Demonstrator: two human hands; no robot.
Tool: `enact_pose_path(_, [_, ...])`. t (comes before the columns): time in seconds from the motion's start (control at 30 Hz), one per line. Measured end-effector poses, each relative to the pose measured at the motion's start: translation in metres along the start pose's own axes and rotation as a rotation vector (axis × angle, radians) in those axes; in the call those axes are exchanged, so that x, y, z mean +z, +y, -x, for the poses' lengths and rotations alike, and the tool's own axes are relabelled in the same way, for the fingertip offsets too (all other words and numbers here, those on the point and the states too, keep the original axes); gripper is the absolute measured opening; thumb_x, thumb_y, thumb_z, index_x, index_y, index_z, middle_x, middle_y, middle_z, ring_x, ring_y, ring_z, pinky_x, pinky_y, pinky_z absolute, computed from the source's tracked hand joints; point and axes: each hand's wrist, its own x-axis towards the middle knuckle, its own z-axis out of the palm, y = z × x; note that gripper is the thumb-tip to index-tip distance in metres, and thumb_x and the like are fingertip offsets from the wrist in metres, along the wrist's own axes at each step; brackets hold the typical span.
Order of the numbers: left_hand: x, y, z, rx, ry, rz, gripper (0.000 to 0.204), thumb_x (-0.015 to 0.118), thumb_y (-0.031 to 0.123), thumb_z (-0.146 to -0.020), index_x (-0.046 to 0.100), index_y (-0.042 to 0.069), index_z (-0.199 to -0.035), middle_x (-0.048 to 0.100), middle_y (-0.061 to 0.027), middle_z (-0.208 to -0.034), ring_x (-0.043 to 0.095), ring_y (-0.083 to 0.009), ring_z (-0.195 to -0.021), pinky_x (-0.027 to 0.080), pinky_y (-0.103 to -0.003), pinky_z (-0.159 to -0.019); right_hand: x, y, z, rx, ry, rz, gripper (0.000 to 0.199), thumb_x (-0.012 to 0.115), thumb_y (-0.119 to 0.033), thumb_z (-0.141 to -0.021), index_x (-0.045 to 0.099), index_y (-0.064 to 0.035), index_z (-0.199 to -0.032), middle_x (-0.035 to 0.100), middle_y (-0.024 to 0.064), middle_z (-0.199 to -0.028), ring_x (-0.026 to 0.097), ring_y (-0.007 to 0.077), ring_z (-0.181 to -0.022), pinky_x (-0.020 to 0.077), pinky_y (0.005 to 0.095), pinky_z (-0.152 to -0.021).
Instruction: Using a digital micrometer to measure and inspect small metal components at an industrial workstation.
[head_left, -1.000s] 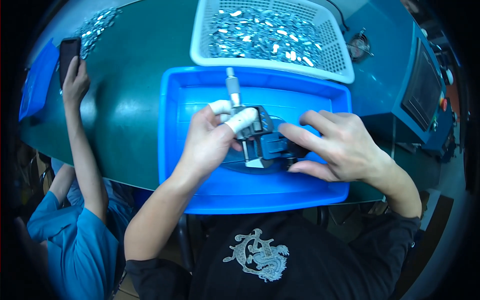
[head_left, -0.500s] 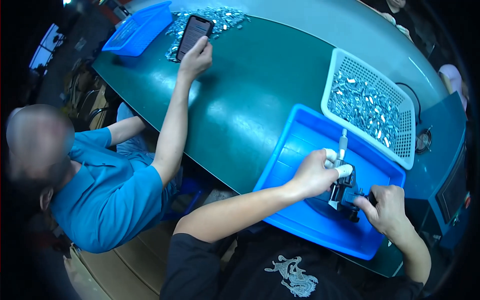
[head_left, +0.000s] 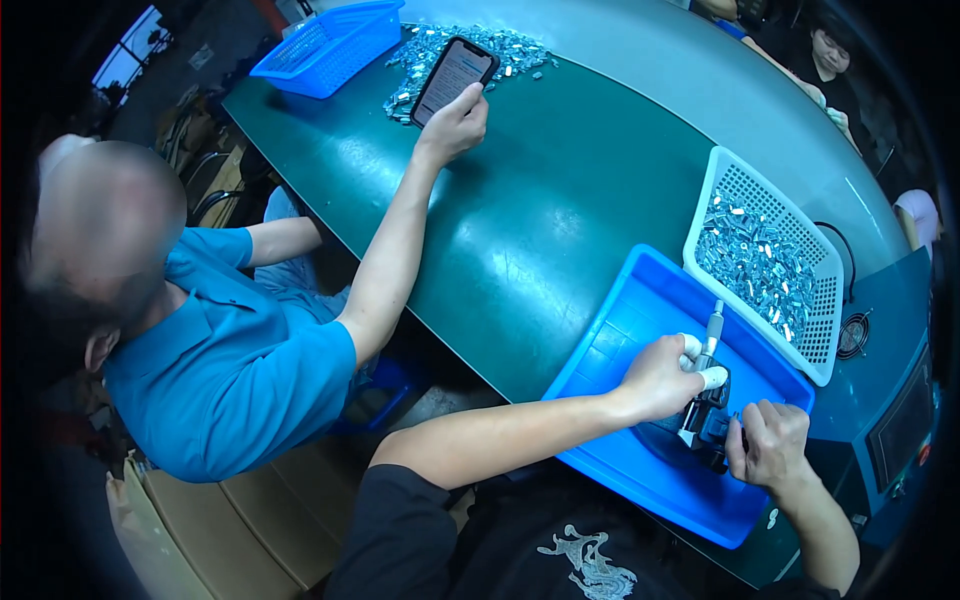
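A micrometer (head_left: pixel 714 325) with a silver thimble leans in a dark stand (head_left: pixel 712 428) inside a shallow blue tray (head_left: pixel 575 392). My left hand (head_left: pixel 658 382), white covers on its fingertips, is closed round the micrometer just below the thimble. At the near right side of the stand, my right hand (head_left: pixel 775 443) has its fingers curled and its thumb against the stand's lower part. The curled fingers hide the spot they grip. A pale, shiny tip shows at the stand's lower left, below my left fingers.
Behind the tray stands a pale mesh basket (head_left: pixel 833 290) of small metal parts. A blue machine (head_left: pixel 880 340) with a screen is at the right. To the left, a person in a blue shirt (head_left: pixel 240 360) holds a phone (head_left: pixel 452 82) near loose parts and a blue basket (head_left: pixel 325 60).
The whole view has shifted, so the table and tray sit further right and lower. Both my hands stay at the micrometer and stand. My right thumb has shifted slightly.
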Motion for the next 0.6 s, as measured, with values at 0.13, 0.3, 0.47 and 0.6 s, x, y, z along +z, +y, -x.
enact_pose_path(0.13, [-0.003, 0.001, 0.001, -0.012, 0.014, -0.006, 0.029, 0.069, 0.022, -0.081, 0.06, -0.001, -0.097, 0.062, -0.0081, -0.074, 0.059, -0.0128, -0.059, 0.048, -0.028, -0.048, -0.003, -0.017, -0.007, 0.484, -0.138, -0.041, 0.032, 0.061, -0.02, -0.078, 0.042, -0.0061, -0.057, 0.048, 0.0127, -0.05, 0.05, 0.0307, -0.043, 0.037, 0.0396, -0.041])
enact_pose_path(0.3, [-0.001, 0.002, 0.001, 0.013, 0.023, -0.006, 0.029, 0.069, 0.022, -0.081, 0.06, -0.001, -0.096, 0.062, -0.0076, -0.074, 0.06, -0.013, -0.06, 0.048, -0.028, -0.048, -0.009, 0.008, -0.009, -0.299, 0.041, 0.083, 0.04, 0.065, -0.046, -0.079, 0.056, -0.0074, -0.084, 0.048, 0.0051, -0.062, 0.046, 0.0179, -0.049, 0.0323, 0.0299, -0.043])
enact_pose_path(0.47, [0.001, -0.001, 0.001, 0.004, 0.002, -0.01, 0.029, 0.069, 0.022, -0.081, 0.06, -0.001, -0.096, 0.062, -0.0069, -0.073, 0.059, -0.0123, -0.06, 0.048, -0.028, -0.049, 0.002, 0.028, -0.004, -0.481, 0.025, 0.149, 0.044, 0.066, -0.042, -0.075, 0.057, -0.0054, -0.097, 0.04, 0.0018, -0.064, 0.039, 0.0154, -0.05, 0.0272, 0.0299, -0.044])
enact_pose_path(0.6, [0.0, 0.0, 0.003, 0.001, 0.008, -0.021, 0.028, 0.07, 0.023, -0.081, 0.06, 0.0, -0.093, 0.062, -0.0062, -0.073, 0.059, -0.0119, -0.059, 0.048, -0.028, -0.049, 0.001, 0.026, -0.007, -0.507, 0.036, 0.122, 0.041, 0.065, -0.025, -0.069, 0.06, -0.0027, -0.103, 0.038, -0.0003, -0.061, 0.039, 0.0136, -0.049, 0.0266, 0.0287, -0.042])
